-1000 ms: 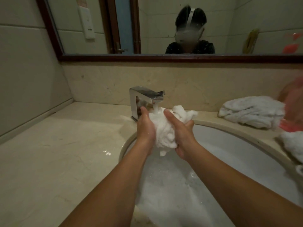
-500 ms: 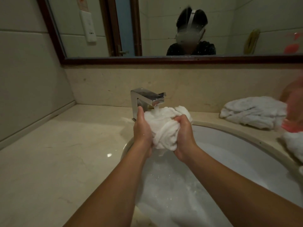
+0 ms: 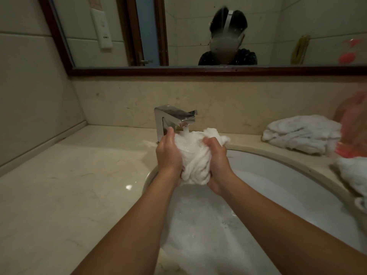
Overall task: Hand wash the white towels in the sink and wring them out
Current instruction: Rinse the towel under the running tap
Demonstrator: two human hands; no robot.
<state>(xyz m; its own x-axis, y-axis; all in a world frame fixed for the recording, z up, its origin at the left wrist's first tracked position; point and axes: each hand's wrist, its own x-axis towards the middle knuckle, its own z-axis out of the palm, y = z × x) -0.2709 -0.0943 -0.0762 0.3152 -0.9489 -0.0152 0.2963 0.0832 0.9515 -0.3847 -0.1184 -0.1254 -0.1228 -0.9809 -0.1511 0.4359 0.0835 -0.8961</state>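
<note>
A bunched, wet white towel (image 3: 195, 157) is held over the sink (image 3: 282, 175) right under the chrome faucet (image 3: 170, 118), whose water stream runs onto it. My left hand (image 3: 168, 153) grips the towel's left side and my right hand (image 3: 217, 161) grips its right side, fingers curled into the cloth. Soapy, foamy water fills the basin below. Another white towel (image 3: 299, 133) lies crumpled on the counter at the right, and a third white towel (image 3: 353, 173) sits at the right edge.
The beige stone counter (image 3: 69, 195) spreads to the left of the sink. A wood-framed mirror (image 3: 198, 70) hangs above the backsplash. A blurred pink and red object (image 3: 351, 132) sits at the far right beside the towels.
Both hands have squeezed the towel tighter together under the faucet, and the towel is more bunched and twisted than a second ago.
</note>
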